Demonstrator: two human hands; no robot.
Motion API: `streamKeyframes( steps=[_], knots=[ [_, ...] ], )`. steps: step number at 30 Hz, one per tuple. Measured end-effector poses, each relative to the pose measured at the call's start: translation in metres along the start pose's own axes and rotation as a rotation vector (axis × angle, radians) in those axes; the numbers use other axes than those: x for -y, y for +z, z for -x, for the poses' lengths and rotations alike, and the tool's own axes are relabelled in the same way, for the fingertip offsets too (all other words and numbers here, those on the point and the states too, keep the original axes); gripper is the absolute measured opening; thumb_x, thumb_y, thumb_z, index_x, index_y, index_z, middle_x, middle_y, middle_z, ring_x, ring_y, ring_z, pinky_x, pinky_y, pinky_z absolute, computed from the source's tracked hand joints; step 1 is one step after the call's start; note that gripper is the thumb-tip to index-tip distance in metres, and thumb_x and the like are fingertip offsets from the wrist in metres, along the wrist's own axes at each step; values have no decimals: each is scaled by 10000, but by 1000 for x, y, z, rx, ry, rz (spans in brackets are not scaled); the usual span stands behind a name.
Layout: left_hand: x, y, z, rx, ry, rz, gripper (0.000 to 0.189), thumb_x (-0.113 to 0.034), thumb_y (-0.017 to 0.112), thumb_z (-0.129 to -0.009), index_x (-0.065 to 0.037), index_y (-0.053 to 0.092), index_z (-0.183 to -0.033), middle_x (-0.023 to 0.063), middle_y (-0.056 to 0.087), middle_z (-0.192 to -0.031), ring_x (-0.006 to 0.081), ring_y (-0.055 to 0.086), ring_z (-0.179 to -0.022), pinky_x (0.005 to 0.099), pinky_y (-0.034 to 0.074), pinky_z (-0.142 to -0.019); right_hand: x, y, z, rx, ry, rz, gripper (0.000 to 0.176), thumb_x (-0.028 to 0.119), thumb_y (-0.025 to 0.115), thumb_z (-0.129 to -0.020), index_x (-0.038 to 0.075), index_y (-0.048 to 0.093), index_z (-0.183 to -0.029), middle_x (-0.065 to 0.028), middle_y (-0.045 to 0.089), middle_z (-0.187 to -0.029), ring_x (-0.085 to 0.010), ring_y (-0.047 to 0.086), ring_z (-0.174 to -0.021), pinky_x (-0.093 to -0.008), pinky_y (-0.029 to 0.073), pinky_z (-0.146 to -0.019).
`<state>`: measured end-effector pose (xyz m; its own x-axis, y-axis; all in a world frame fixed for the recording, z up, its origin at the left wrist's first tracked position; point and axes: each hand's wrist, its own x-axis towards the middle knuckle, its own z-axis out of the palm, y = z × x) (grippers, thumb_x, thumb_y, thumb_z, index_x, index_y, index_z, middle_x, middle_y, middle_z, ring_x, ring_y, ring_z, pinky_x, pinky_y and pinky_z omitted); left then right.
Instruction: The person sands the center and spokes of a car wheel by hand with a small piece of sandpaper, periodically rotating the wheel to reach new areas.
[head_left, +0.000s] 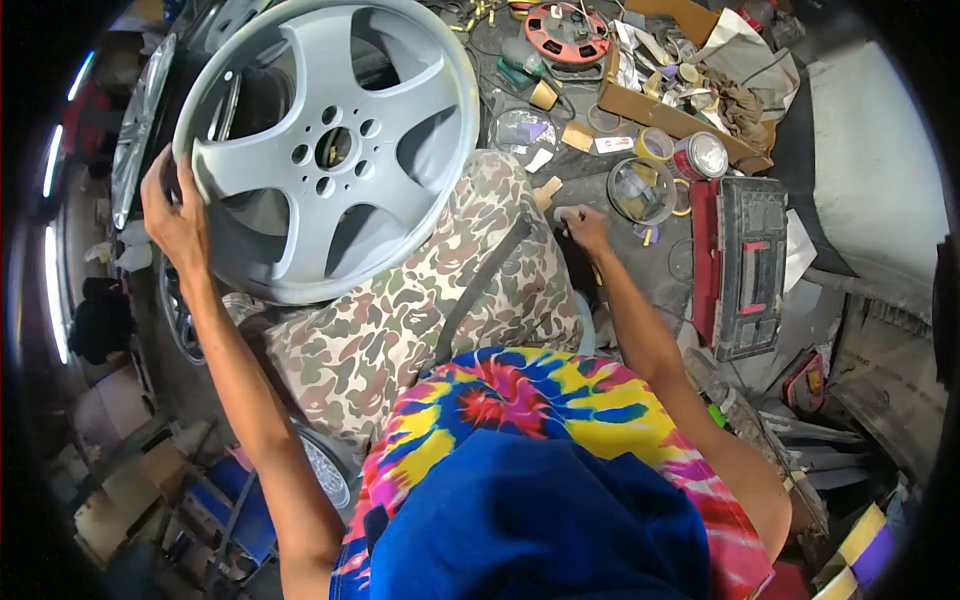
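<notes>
Your left hand (175, 215) grips the outer edge of the grey alloy wheel (280, 150), which rests tilted on your camouflage-clad knee (420, 300). Your right hand (582, 225) reaches down to the dark cluttered surface, fingers pinched on a small pale piece (563, 213) too small to identify, just beside a clear round lid (640, 190) and near the black toolbox (750, 265).

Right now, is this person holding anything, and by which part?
The left hand grips the grey wheel at its outer rim. The right hand reaches down; whether it holds anything cannot be told.
</notes>
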<state>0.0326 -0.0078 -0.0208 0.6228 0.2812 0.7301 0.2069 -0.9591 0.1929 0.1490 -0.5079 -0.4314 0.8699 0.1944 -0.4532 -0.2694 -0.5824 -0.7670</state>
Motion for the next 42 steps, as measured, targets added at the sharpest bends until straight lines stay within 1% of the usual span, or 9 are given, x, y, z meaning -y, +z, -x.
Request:
streamKeyframes(
  steps=[3,5,11,18,28,30,35,37,42],
  knots=[
    [-33,-10,24,-18,136,-89,210,-74,682,-963,12,710,-1152,166,709,-1123,297,684,-1039,384,522,-930,-2,19,-15,-21,-63,97,276,293,749,-903,26,754,-969,-132,746,-839,-267,730,-741,-390,549,-681],
    [-58,-17,55,250,-72,-50,110,-56,662,-971,8,724,-1036,156,714,-954,288,696,-882,378,535,-842,17,17,-23,54,-85,254,305,314,805,-828,72,733,-999,-221,721,-1012,-420,677,-976,-478,537,-828],
    [-106,-9,161,770,-388,32,320,-280,652,-998,22,741,-1050,249,723,-1057,405,707,-964,444,533,-855,49,30,-57,-87,-345,509,451,248,826,-790,120,658,-1188,-251,541,-1382,-434,551,-1216,-497,492,-970],
    [-107,-3,232,966,-202,-309,568,-386,564,-1033,74,570,-1366,287,575,-1408,446,513,-1349,468,413,-1137,31,52,-141,-26,-670,820,411,177,648,-913,132,645,-1322,-235,595,-1293,-382,632,-1123,-479,539,-922],
    [-109,56,264,1213,-202,-735,653,-485,585,-977,19,579,-1392,186,503,-1495,381,407,-1405,532,478,-1002,37,52,-101,-102,-519,360,215,212,606,-927,22,637,-1023,-293,685,-911,-492,672,-892,-577,513,-809],
    [-107,68,267,1320,-235,-761,653,-486,593,-971,14,581,-1391,197,504,-1484,383,411,-1394,534,476,-995,7,54,-98,-8,-451,178,295,308,585,-949,27,640,-1022,-270,701,-935,-477,680,-882,-531,526,-759],
    [-114,92,258,1364,-174,-740,575,-444,608,-965,-2,634,-1333,210,581,-1432,393,525,-1335,519,507,-958,24,34,-54,3,-253,74,218,203,797,-849,5,732,-914,-65,757,-829,-139,670,-726,-358,533,-659],
    [-120,96,227,1606,-184,-389,531,-444,611,-962,16,705,-1210,218,681,-1289,383,631,-1235,508,534,-946,39,28,-44,33,-176,-56,199,195,768,-892,1,745,-931,-69,762,-850,-138,680,-742,-334,536,-666],
    [-128,71,146,1307,-190,102,372,-370,621,-980,-48,743,-1122,213,729,-1071,391,693,-1031,468,550,-900,112,3,-24,17,-200,-385,192,156,668,-1001,-9,767,-1001,-77,772,-922,-124,697,-786,-263,536,-691]
  ],
)
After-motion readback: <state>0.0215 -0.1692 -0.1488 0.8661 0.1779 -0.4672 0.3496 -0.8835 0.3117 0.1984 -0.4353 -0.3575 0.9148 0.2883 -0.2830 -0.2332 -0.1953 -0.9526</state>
